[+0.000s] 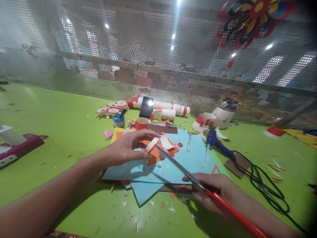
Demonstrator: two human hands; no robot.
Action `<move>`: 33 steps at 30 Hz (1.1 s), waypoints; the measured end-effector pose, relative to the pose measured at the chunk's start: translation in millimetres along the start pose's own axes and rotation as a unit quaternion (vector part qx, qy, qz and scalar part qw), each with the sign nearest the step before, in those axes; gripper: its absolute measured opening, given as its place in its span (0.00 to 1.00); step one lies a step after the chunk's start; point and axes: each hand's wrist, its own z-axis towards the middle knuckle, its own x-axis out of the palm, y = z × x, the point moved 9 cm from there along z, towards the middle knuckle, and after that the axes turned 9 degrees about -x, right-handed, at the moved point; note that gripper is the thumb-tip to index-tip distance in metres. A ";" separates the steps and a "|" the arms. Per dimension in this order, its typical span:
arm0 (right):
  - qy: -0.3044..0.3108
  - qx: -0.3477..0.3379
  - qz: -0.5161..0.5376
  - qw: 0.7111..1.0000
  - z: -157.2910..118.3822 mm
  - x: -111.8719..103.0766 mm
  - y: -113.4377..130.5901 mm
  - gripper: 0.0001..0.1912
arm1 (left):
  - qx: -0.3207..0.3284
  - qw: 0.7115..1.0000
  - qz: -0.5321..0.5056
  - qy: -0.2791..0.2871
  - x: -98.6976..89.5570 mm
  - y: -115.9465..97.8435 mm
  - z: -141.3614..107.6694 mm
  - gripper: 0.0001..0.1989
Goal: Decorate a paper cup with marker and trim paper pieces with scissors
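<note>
My left hand (131, 145) curves over the middle of the work, its thumb and fingers holding a white paper strip (151, 145) with a red edge. In my right hand (218, 191) is a pair of scissors (183, 170) with red handles, pointing up and left. The tip of their blades meets or nearly meets the right end of the strip; I cannot tell whether it touches. Beneath lie orange paper scraps (155, 158) and a curved white piece (166, 142). Light blue sheets (193, 162) are stacked under everything.
A blue glue gun (218, 142) with a looped black cord (262, 188) lies at right. Behind stand a small blue jar (119, 120), a phone (146, 107), cut paper cups (203, 122) and a white bottle (224, 114). A purple power strip (22, 148) sits left. Paper bits litter the green table (81, 125).
</note>
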 end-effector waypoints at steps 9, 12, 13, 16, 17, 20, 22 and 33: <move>0.003 0.013 0.071 0.997 -0.2 -2.4 0.2 0.15 | 0.013 1.000 0.006 -0.004 -0.6 0.1 -1.3 0.23; 0.020 0.014 0.072 0.997 -0.4 1.6 -1.3 0.16 | 0.016 1.000 0.006 -0.001 -0.1 -0.4 -1.6 0.23; 0.023 0.014 0.074 0.997 -0.7 2.9 -1.5 0.16 | 0.016 1.000 0.005 -0.001 0.1 -0.3 -1.7 0.23; 0.012 0.034 0.090 0.995 -3.0 3.2 -4.2 0.16 | 0.011 1.000 0.004 -0.001 0.5 0.8 -2.0 0.23; 0.005 0.041 0.096 0.995 -3.9 2.3 -5.0 0.15 | 0.009 1.000 0.004 -0.002 0.6 1.0 -2.1 0.23; -0.002 0.055 0.109 0.993 -5.1 1.1 -5.8 0.15 | 0.009 1.000 0.005 -0.003 1.0 0.0 -1.7 0.23; 0.006 0.060 0.112 0.992 -5.0 2.1 -5.5 0.15 | 0.011 1.000 0.006 -0.002 1.1 -1.3 -1.1 0.22; -0.010 0.070 0.118 0.991 -4.1 1.9 -5.7 0.16 | -0.016 0.999 0.034 -0.008 -2.3 4.8 -1.3 0.24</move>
